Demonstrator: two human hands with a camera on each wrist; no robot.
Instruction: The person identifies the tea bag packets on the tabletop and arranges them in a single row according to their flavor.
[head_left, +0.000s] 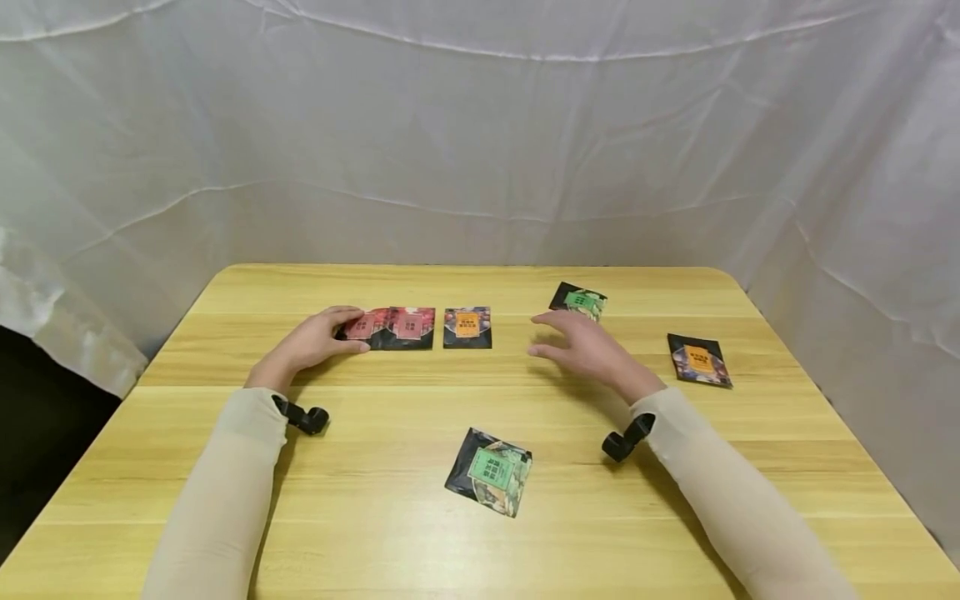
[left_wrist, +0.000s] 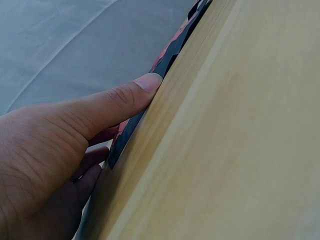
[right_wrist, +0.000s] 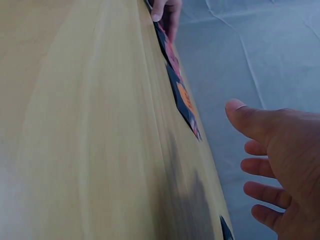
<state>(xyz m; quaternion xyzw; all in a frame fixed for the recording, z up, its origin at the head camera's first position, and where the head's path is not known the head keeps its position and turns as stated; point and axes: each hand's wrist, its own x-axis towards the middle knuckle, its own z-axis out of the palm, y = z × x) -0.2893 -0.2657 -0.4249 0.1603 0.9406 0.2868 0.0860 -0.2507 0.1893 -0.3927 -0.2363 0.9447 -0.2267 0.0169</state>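
Note:
My left hand point(head_left: 315, 340) spans a black sachet with a red label point(head_left: 363, 326), its thumb on the near edge and its fingers at the far edge. A second red-labelled sachet point(head_left: 412, 327) lies against the first, on its right. Just right of that pair is an orange-labelled sachet point(head_left: 467, 327), lying flat. My right hand point(head_left: 588, 348) hovers over the table with fingers spread and nothing between them. Behind it, a green-labelled sachet point(head_left: 581, 298) is partly covered by the hand in the head view.
Another orange-labelled sachet point(head_left: 700, 360) lies tilted to the right of my right hand. Nearer to me, a green-labelled sachet point(head_left: 490, 471) rests at an angle on the wooden table point(head_left: 375, 517). White curtain point(head_left: 480, 133) hangs behind the table and along its sides.

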